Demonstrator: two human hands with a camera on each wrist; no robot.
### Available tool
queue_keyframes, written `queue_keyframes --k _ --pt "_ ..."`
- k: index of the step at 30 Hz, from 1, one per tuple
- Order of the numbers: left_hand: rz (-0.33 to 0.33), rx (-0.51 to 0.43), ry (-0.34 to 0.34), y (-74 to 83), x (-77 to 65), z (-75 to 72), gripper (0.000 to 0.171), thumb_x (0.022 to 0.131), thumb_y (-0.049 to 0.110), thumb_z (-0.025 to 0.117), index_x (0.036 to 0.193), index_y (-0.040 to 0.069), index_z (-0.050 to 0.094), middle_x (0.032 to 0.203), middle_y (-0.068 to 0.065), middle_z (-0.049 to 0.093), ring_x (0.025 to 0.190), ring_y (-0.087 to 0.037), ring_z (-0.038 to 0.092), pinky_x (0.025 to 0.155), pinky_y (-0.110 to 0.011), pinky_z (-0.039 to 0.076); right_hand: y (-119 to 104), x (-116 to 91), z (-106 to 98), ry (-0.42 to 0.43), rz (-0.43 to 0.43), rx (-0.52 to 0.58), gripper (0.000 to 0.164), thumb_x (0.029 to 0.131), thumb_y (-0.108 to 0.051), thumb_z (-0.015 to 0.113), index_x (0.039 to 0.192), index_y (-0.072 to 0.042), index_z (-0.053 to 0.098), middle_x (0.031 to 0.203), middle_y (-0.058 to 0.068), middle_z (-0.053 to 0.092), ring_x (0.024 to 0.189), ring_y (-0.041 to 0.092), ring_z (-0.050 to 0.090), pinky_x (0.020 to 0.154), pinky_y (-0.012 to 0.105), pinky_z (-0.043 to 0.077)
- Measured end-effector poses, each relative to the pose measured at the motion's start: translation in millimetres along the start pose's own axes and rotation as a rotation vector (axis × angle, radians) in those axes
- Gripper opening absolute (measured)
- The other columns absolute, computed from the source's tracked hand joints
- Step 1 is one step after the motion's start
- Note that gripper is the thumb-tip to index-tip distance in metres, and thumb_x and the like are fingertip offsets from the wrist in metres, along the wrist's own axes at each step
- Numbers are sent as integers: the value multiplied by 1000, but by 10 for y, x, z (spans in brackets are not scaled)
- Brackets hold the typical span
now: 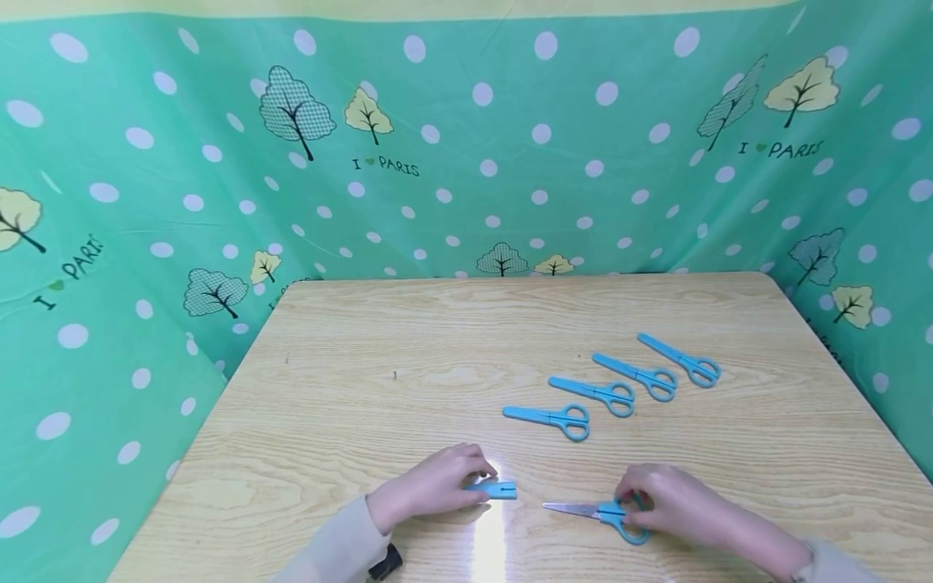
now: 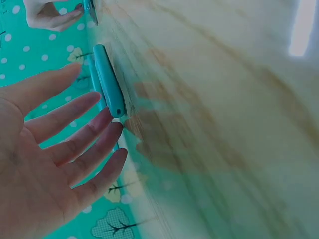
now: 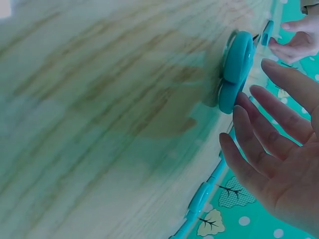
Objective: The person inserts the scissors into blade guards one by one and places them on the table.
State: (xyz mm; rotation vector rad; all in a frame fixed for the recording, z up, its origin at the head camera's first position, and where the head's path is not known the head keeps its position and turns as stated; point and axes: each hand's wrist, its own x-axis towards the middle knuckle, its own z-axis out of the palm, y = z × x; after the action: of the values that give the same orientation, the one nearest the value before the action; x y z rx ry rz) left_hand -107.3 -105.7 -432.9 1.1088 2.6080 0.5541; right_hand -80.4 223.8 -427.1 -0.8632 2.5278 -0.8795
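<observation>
A pair of small blue-handled scissors (image 1: 611, 512) lies on the table with its metal blades bare, pointing left. My right hand (image 1: 670, 498) is over the finger loops; in the right wrist view its fingers are relaxed, with fingertips right at the handle (image 3: 239, 59) and the thumb apart. To the left, a blue blade cover (image 1: 503, 490) lies with its slotted end facing the blade tips, a short gap between them. My left hand (image 1: 445, 482) is at the cover's far end. Its fingers are spread loosely beside the cover (image 2: 107, 79) in the left wrist view.
Several blue scissors with covered blades lie in a diagonal row beyond the hands, from the nearest pair (image 1: 548, 417) to the farthest pair (image 1: 681, 359). The wood-grain table (image 1: 328, 421) backs onto a green dotted curtain (image 1: 452, 202). A small black object (image 1: 386, 560) is under the left sleeve.
</observation>
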Motion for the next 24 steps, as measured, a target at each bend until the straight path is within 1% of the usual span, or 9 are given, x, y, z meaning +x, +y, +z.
queue_keyframes --k 2,5,10,13,20,24 --pt "-2 -3 -5 -1 13 0 30 79 28 64 104 11 64 91 7 55 76 -1 48 68 -12 41 1 4 4 -9 6 2 22 75 -28 67 89 -12 64 77 -19 51 62 -3 40 50 16 39" --pt "-1 1 -11 -6 31 6 31 77 29 66 103 11 64 91 7 54 78 -1 48 69 -12 42 1 13 10 -12 10 0 21 75 -26 68 89 -12 65 77 -19 52 62 -3 41 51 16 39" --pt "-6 19 -17 -11 52 12 31 75 28 68 102 13 65 88 9 51 76 -1 45 68 -12 40 4 21 19 -16 22 1 19 74 -24 69 88 -12 65 77 -19 52 62 -3 41 51 16 39" --pt "-15 22 -23 -11 60 11 32 74 28 69 102 13 65 88 10 50 75 -1 44 68 -12 40 11 25 24 -16 36 9 19 74 -24 70 88 -13 64 78 -18 53 63 -2 42 51 17 39" --pt "-49 24 -59 -7 70 0 33 74 29 69 103 16 63 88 11 48 76 1 43 69 -13 40 32 31 27 -21 45 37 18 73 -20 70 89 -13 63 78 -17 52 63 -1 42 52 17 40" --pt "-53 22 -65 -7 78 -3 31 73 27 70 102 16 63 88 11 48 77 0 44 69 -13 40 35 38 30 -20 59 44 18 73 -18 71 88 -14 62 76 -16 51 62 -2 41 51 17 39"
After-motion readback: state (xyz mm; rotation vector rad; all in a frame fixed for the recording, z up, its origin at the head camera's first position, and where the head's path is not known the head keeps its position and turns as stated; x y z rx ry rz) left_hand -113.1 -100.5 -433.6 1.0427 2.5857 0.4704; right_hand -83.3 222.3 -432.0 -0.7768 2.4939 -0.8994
